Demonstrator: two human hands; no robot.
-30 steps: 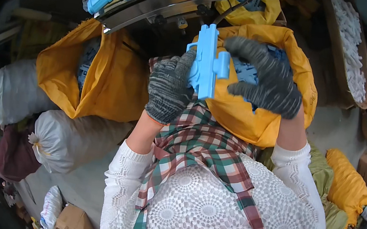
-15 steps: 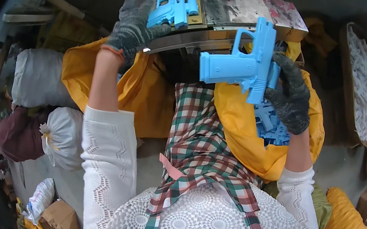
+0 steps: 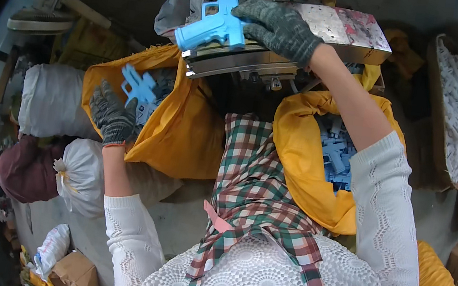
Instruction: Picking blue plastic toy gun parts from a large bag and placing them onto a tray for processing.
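My right hand (image 3: 280, 27), in a grey knit glove, reaches up and grips the rear end of a blue plastic toy pistol (image 3: 210, 23) lying on the metal plate of a press machine (image 3: 344, 27). My left hand (image 3: 111, 115), also gloved, hovers over the open yellow bag (image 3: 184, 131) at the left with its fingers spread. A second blue toy pistol (image 3: 137, 86) is just off its fingertips, above the bag's mouth. A second yellow bag (image 3: 301, 171), at the right below the machine, holds several blue pistol parts (image 3: 335, 155).
A round basket of white plastic pieces (image 3: 451, 104) stands at the far right. White sacks (image 3: 50, 100) and a maroon bundle (image 3: 26, 170) lie at the left. Another yellow bag (image 3: 434, 283) sits low right. My plaid apron hangs between the two bags.
My left hand took a blue pistol off the machine and swung down to the left bag, opening. My right hand lifted another pistol from the right bag onto the plate.
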